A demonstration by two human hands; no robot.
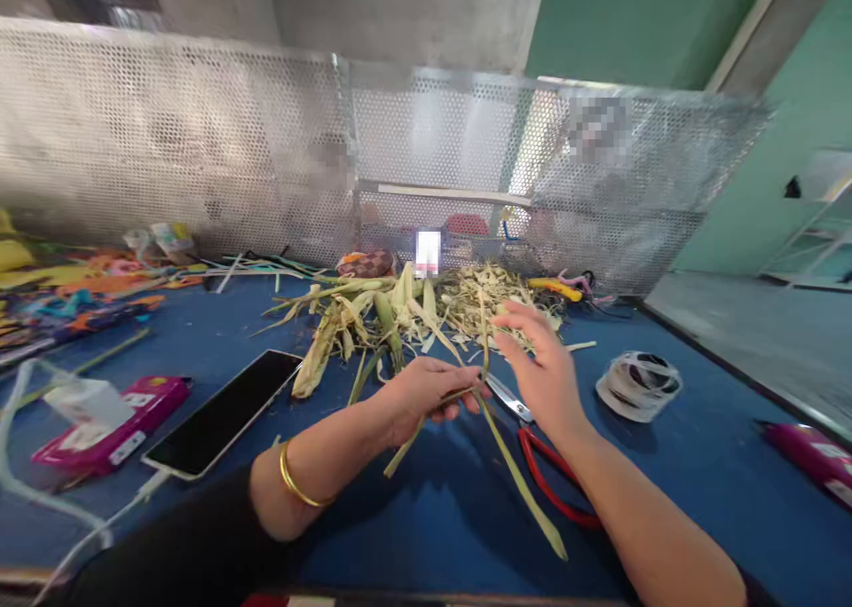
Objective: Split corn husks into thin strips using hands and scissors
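Note:
My left hand [429, 392], with a gold bangle on the wrist, is closed around a few long green-yellow corn husk strips [516, 474] that cross and trail toward me over the blue table [426, 518]. My right hand [539, 358] hovers just right of it, fingers spread and apart, holding nothing. Directly under the right hand lie red-handled scissors [532, 434], blades pointing toward the left hand. A pile of corn husks [413, 314] lies beyond both hands.
A phone [223, 412] on a white cable lies at left, beside a pink packet [110, 429]. A roll of clear tape [639, 385] sits at right, another pink packet [816, 456] at the far right edge. A perforated metal screen [373, 163] closes the back. Colourful clutter [73, 296] fills the far left.

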